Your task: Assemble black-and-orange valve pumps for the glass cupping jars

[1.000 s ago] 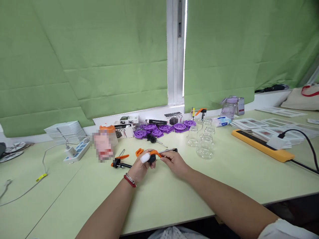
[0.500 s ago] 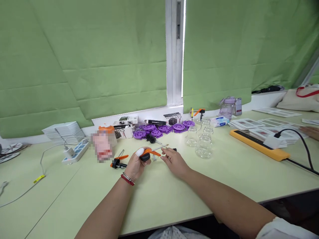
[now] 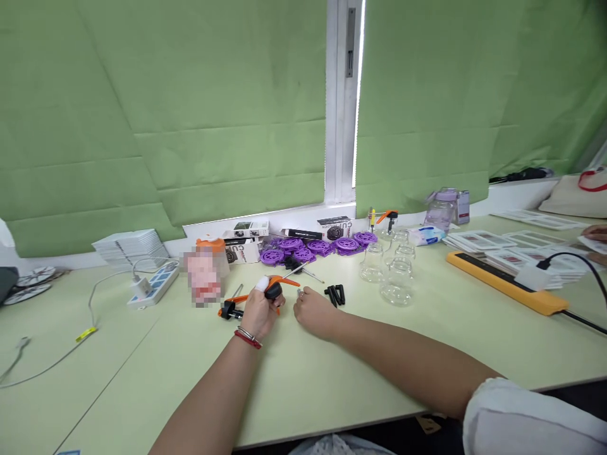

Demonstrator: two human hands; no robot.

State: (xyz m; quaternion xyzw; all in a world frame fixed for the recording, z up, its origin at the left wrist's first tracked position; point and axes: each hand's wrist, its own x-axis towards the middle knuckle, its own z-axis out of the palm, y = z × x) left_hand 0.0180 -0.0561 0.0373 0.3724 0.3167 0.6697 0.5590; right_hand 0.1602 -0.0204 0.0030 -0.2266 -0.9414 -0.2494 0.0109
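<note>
My left hand [image 3: 263,308], a white wrap on its thumb, is closed around an orange crank handle [image 3: 287,280] with a black knob. A thin metal rod [image 3: 296,270] sticks out beyond it, up to the right. Low on the table, my right hand [image 3: 317,313] is closed, fingertips pinching a small metal piece [image 3: 300,292] whose exact kind is hard to make out. Several short black cylindrical grips [image 3: 336,295] lie just right of the fingers. Left of my left hand lies an orange and black crank assembly [image 3: 230,309]. Another rod [image 3: 313,276] rests on the table behind.
Purple round plastic parts [image 3: 291,246] are heaped before small cardboard boxes [image 3: 244,249]. Glass jars [image 3: 397,287] stand to the right, near an orange power strip [image 3: 502,282]. A white power strip [image 3: 154,287] lies left. Another person's hand [image 3: 597,234] shows at far right.
My right hand has drawn back from the rod tip and come down to the table, fingers curled on the small metal piece. The black grips are uncovered. The left hand keeps the crank handle.
</note>
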